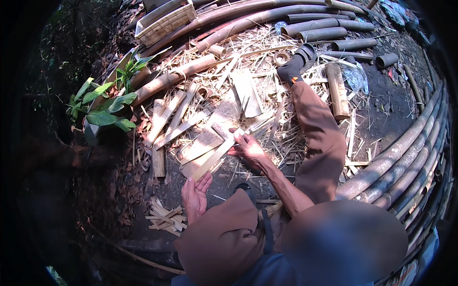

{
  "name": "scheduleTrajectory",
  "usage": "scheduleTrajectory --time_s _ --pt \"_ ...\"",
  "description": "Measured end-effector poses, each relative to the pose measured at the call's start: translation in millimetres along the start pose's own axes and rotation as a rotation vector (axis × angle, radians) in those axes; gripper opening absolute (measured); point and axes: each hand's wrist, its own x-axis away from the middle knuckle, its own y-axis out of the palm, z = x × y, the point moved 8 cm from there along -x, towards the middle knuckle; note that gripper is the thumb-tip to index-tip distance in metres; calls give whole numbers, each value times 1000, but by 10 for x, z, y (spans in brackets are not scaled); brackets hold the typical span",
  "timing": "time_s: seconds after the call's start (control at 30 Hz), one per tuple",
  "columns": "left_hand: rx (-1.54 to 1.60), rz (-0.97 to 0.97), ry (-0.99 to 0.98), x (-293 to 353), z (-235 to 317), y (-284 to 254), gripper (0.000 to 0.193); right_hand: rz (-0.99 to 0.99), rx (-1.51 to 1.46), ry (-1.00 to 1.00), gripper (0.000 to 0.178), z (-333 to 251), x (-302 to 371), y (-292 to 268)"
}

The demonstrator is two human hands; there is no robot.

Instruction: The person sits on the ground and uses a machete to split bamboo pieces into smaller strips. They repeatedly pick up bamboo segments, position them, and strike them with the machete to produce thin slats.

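A pale, flat bamboo strip (213, 158) slants between my two hands, its upper end to the right. My left hand (196, 194) is palm up in front of my knee, thumb and fingers about the strip's lower end. Farther out, my right hand (249, 147) is closed around the upper end, with fingertips hidden behind the strip. Next to that hand lies a short dark-brown piece (222, 131), whose kind I cannot make out. Beneath are a flat wooden board (196, 147) and several split bamboo pieces (164, 117).
A heap of short cut strips (167, 217) lies left of my knee. Shavings (267, 43) cover the ground ahead, around a short log (338, 91). Long bamboo poles (377, 174) curve along the right. A plastic crate (167, 23) and a leafy plant (102, 102) are at the far left.
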Motion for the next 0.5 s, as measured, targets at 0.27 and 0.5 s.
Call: scheduleTrajectory --time_s 0.27,0.5 --pt "-514 82 22 156 -177 230 40 228 666 -196 41 -285 154 -183" --pt "-1210 -504 -233 -181 -139 -102 48 -29 41 -85 41 -265 148 -314"
